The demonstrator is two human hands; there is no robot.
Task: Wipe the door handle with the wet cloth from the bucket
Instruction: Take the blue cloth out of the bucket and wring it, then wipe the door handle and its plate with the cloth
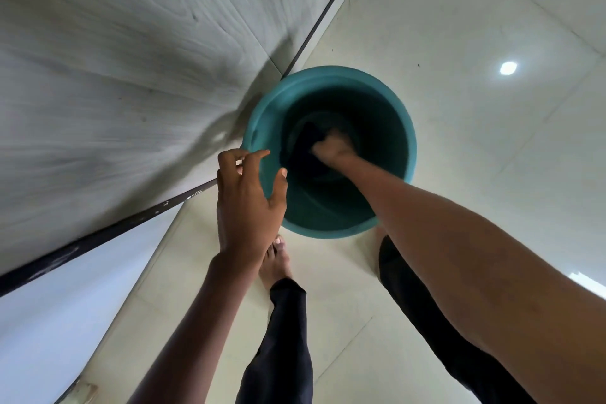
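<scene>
A teal bucket [398, 128] stands on the pale tiled floor below me, seen from straight above. My right hand [333, 148] is deep inside it, fingers closed on a dark cloth [306, 141] at the bottom. My left hand [247, 197] hovers over the bucket's near left rim, fingers spread and curled, holding nothing. The door handle is not in view.
A grey wood-grain door or panel [114, 59] fills the left side, with a dark strip [98, 236] along its lower edge. My bare foot [275, 261] and dark trouser legs stand just in front of the bucket. Tiled floor [492, 26] stretches to the right.
</scene>
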